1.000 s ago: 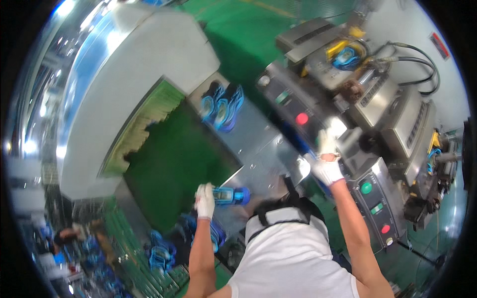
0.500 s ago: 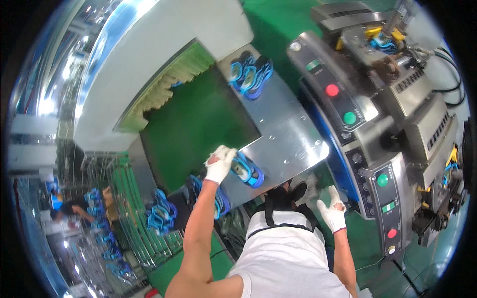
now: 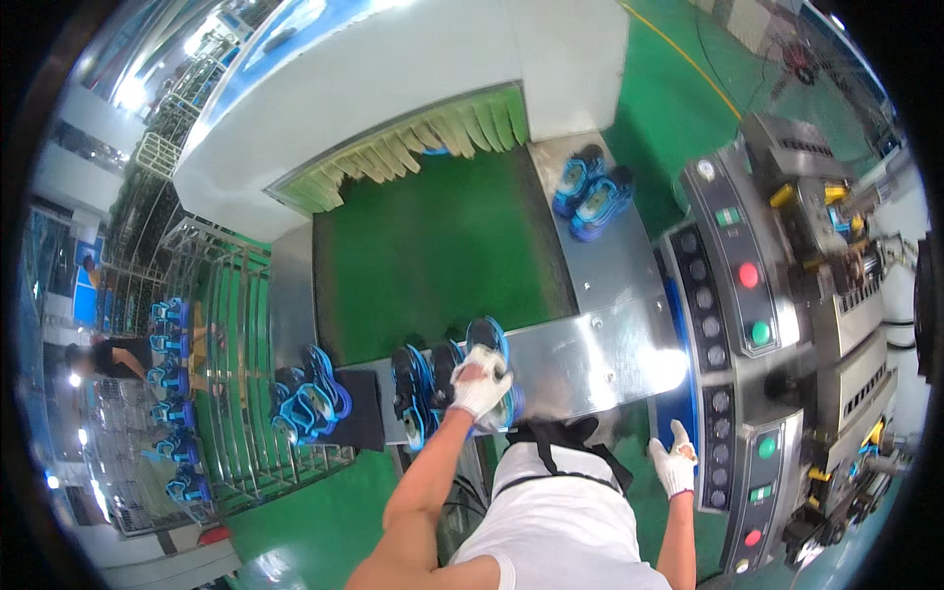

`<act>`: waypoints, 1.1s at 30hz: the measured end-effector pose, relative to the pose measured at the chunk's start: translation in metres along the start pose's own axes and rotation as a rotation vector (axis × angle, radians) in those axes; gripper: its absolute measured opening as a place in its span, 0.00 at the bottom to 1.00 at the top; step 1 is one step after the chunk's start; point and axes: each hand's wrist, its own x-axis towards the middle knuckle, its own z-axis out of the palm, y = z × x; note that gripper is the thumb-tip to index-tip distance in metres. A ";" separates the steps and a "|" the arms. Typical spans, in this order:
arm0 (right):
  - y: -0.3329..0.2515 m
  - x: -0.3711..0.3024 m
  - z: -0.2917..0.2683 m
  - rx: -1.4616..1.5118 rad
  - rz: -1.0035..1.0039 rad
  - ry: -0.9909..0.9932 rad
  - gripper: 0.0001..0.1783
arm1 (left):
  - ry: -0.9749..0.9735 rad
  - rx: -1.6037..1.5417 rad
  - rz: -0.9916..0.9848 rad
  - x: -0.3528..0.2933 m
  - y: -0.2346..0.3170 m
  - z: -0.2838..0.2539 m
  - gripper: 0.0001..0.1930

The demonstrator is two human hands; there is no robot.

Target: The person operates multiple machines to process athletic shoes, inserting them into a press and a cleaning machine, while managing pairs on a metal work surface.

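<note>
My left hand (image 3: 480, 382), in a white glove with bare fingertips, is closed over the top of a blue and black shoe (image 3: 485, 334) on the metal ledge. Just left of it stand two similar shoes, an outer one (image 3: 409, 395) and an inner one (image 3: 442, 366), the latter partly hidden by my hand. My right hand (image 3: 676, 460), gloved the same way, hangs beside the machine's control panel. Its fingers are apart, with nothing in them.
A green conveyor belt (image 3: 433, 256) runs under a fringed curtain (image 3: 423, 147) into a white housing. More shoes lie on a dark pad (image 3: 313, 398) at left and on the far right ledge (image 3: 596, 197). Wire racks (image 3: 236, 364) stand left; a button-panelled machine (image 3: 752, 295) stands right. A co-worker (image 3: 118, 356) is far left.
The view has turned. My left hand has gone from the shoe's edge to its top, and that shoe now stands closer to the two on its left. My right hand remains open.
</note>
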 end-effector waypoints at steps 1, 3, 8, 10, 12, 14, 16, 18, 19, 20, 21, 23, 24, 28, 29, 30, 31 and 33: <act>0.011 0.013 0.008 0.090 -0.042 0.063 0.41 | -0.059 -0.014 0.027 -0.006 -0.018 -0.017 0.11; 0.002 0.031 0.010 0.029 -0.069 0.080 0.40 | -0.136 -0.050 0.018 -0.016 -0.044 -0.052 0.10; -0.038 0.051 0.007 -0.064 -0.089 0.029 0.38 | -0.161 -0.080 -0.124 -0.001 -0.070 -0.068 0.12; -0.054 0.051 0.003 -0.129 -0.119 0.024 0.39 | -0.276 0.081 -0.043 0.024 -0.045 -0.074 0.15; -0.054 0.040 -0.001 -0.325 -0.090 0.050 0.39 | -0.423 0.141 0.145 0.051 -0.041 -0.074 0.23; -0.047 0.031 -0.004 -0.308 0.042 0.025 0.39 | -0.444 0.063 0.163 0.083 -0.041 -0.084 0.25; -0.036 0.015 0.000 -0.312 0.123 0.079 0.38 | -0.327 0.095 0.191 0.144 -0.051 -0.100 0.24; -0.035 -0.005 0.006 -0.101 0.164 0.073 0.34 | -0.256 0.044 0.119 0.229 -0.064 -0.107 0.16; -0.018 -0.010 0.005 -0.333 0.175 -0.005 0.35 | -0.009 0.053 0.140 0.265 -0.096 -0.081 0.12; -0.005 -0.022 0.010 -0.422 0.334 -0.035 0.44 | 0.109 0.108 0.180 0.311 -0.114 -0.070 0.12; 0.003 -0.026 0.008 -0.501 0.316 -0.100 0.45 | 0.168 0.010 0.193 0.358 -0.143 -0.065 0.12; -0.024 -0.024 0.002 -0.479 0.426 -0.211 0.40 | 0.412 0.047 0.222 0.442 -0.198 -0.069 0.15; -0.037 -0.035 0.004 -0.411 0.516 -0.226 0.40 | 0.456 0.045 0.195 0.480 -0.184 -0.081 0.17; 0.032 -0.105 0.022 -0.376 0.631 -0.138 0.28 | 0.027 0.324 -0.183 0.613 -0.154 -0.128 0.21; 0.035 -0.090 0.022 -0.377 0.613 -0.141 0.26 | -0.113 0.535 -0.055 0.645 -0.202 -0.130 0.19; 0.030 -0.096 0.025 -0.371 0.642 -0.134 0.25 | -0.176 0.500 -0.039 0.665 -0.209 -0.119 0.22; 0.022 -0.101 0.026 -0.367 0.671 -0.125 0.23 | -0.240 0.461 -0.024 0.682 -0.211 -0.111 0.24; 0.013 -0.100 0.030 -0.351 0.708 -0.142 0.23 | -0.275 0.521 -0.072 0.702 -0.217 -0.083 0.28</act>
